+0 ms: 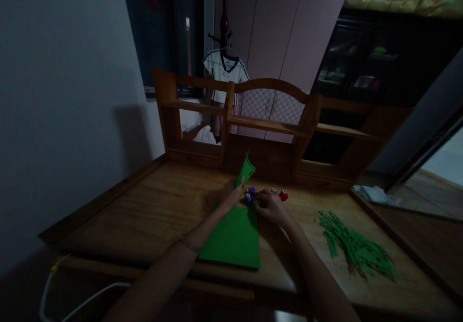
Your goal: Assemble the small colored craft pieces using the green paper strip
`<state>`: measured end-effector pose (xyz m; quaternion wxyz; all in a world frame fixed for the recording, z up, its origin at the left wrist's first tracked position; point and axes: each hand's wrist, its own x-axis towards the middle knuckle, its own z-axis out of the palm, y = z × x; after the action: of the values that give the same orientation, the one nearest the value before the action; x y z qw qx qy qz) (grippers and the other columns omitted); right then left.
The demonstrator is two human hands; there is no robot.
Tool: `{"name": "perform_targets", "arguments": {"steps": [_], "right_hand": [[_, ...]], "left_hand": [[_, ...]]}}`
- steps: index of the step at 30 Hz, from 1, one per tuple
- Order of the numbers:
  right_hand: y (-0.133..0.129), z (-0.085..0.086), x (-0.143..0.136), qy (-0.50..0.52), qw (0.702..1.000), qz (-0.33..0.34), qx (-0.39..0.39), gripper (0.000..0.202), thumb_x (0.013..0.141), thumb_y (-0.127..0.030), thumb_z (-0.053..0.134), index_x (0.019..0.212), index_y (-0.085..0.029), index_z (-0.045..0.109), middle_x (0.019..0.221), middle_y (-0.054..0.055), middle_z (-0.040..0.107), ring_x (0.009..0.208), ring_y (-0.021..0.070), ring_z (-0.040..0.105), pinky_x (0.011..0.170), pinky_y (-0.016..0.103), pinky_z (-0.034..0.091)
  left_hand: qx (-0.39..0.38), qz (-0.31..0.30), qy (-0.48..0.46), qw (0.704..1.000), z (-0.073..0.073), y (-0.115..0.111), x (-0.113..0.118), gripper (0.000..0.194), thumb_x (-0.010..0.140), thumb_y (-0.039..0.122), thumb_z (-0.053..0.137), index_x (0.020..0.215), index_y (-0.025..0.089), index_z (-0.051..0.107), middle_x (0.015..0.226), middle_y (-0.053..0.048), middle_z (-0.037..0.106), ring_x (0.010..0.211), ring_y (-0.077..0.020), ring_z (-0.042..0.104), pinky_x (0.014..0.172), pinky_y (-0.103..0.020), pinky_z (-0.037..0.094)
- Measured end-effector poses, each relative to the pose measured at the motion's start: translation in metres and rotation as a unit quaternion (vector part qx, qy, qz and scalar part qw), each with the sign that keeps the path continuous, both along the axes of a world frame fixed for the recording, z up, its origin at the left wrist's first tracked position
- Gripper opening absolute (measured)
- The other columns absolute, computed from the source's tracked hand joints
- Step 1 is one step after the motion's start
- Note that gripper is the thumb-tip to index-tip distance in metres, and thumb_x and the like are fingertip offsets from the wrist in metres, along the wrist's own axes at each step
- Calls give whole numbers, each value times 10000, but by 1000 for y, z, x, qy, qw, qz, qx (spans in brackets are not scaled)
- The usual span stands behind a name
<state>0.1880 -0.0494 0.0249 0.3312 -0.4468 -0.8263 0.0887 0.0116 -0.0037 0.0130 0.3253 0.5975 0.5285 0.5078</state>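
Note:
My left hand [232,195] pinches a thin green sheet [246,170], curled upright, with a row of small cut-outs along its edge. Under my left wrist lies a flat green stack of sheets or board [231,240]. My right hand [272,208] is curled at the stack's upper right corner. Its fingertips are closed at a small dark object, partly hidden and too dim to name. Small purple pieces with white round tops [248,198] stand between the hands, and a similar red piece [283,195] sits beyond my right hand.
A loose pile of cut green strips [354,247] lies on the right of the wooden desk [144,206]. A wooden shelf unit [267,125] rises along the desk's back edge. At the lower left hangs a white cable [96,290] by the front edge.

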Motion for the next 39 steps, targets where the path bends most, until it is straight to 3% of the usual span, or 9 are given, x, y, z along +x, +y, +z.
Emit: {"name": "perform_targets", "arguments": {"steps": [10,16,20,24,39], "right_hand": [[1,0,0,11,1000,-7,-4,194,774,-262,583,933,-203,677,897,58,642,778,181,597,708,285,447],[-2,6,-3,135,989,-61,13,359,878,-333,453,1224,-241,480,1032,54,663,854,191,633,750,316,478],[1,8,3,193,976,-96,43,240,893,-345,411,1058,-212,524,1088,85,647,947,203,625,763,319,485],[6,5,8,207,969,-124,50,198,883,-379,436,948,-223,539,1012,68,675,894,198,644,716,298,490],[8,-2,11,190,972,-133,30,219,868,-409,456,932,-233,569,933,50,688,825,193,648,681,290,488]], "left_hand": [[-4,9,-3,1000,-2,2,-1,558,804,651,333,673,164,573,603,-33,594,569,-148,562,498,-228,363],[-9,14,7,1000,-7,6,-1,555,789,664,347,657,175,574,602,-34,599,586,-157,574,537,-237,384],[-18,16,-5,1000,-6,6,-1,563,784,674,343,637,175,556,586,-36,590,575,-154,571,533,-234,386],[-21,11,-4,1000,-3,4,-2,567,783,676,341,645,172,561,598,-39,595,575,-154,573,527,-232,386],[-14,12,6,1000,-2,3,-2,541,798,649,346,632,179,556,592,-29,592,570,-153,572,521,-235,375]]}}
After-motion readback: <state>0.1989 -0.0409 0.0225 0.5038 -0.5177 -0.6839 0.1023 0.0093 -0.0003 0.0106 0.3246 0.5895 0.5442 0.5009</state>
